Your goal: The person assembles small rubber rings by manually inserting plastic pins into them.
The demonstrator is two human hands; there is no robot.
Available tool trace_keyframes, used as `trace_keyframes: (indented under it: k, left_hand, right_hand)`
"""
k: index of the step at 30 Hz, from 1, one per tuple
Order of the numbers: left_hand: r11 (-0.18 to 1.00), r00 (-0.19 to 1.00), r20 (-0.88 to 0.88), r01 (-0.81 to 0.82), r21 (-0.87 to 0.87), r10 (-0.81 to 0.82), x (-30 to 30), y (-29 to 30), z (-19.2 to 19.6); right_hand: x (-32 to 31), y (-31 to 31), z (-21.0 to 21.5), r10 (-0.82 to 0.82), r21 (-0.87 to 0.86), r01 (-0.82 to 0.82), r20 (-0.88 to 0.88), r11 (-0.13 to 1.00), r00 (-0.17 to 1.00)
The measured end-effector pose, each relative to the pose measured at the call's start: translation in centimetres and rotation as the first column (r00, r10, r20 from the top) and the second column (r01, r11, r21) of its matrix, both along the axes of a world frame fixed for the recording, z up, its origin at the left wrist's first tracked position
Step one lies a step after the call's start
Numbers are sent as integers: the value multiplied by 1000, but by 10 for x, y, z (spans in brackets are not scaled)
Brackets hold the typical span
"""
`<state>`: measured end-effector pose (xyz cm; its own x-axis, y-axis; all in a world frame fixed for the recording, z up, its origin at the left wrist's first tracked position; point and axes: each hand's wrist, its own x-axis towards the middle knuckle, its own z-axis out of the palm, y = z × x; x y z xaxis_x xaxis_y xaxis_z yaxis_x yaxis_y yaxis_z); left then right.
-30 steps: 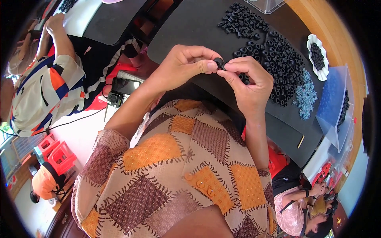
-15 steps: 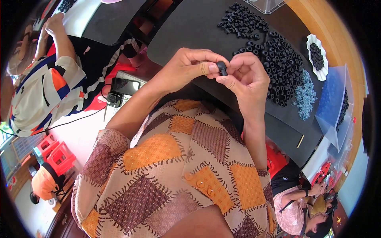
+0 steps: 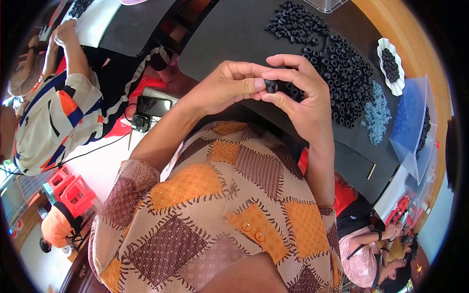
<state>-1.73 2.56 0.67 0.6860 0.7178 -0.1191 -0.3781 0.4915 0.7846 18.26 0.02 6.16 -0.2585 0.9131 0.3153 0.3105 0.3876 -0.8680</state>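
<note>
Above the near edge of the dark table, my left hand (image 3: 229,84) pinches a small black knob-like part (image 3: 270,86) with a rounded top and a narrower stem. Curled around the same part from the other side is my right hand (image 3: 304,93), its thumb below and forefinger above; their tips hide some of it. Beside the right hand spreads a heap of black ring-shaped pieces (image 3: 349,83). Farther off lies a pile of smaller black pieces (image 3: 295,23). Small clear bluish pieces (image 3: 377,115) form a patch to the right of the rings.
A white scalloped dish (image 3: 400,84) of black bits and a clear plastic bin (image 3: 410,127) stand on the right. A short yellowish stick (image 3: 371,172) lies nearby. Left are a phone (image 3: 151,106) and a seated person (image 3: 58,117). Another person (image 3: 364,249) sits lower right.
My right hand has turned and its fingers have straightened somewhat, now spanning the part from above and below. The black part has shifted slightly left and down, its stem now pointing downward.
</note>
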Motion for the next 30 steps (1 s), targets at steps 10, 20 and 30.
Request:
trace_keyframes:
  k: [10,20,30]
  left_hand:
    - [999,1000,25,-2,-50,3,8,13,-10]
    - [999,1000,14,18,-40,-17,5,14,-5]
    - [999,1000,-2,-19,-29,19,-11,9,10]
  right_hand:
    - [3,11,-3,-7,-14,9,111,1000,994]
    - [3,11,-12,-6,79,-4,120,997,993]
    - [-17,6,13,10,6,-10,76,1000,997]
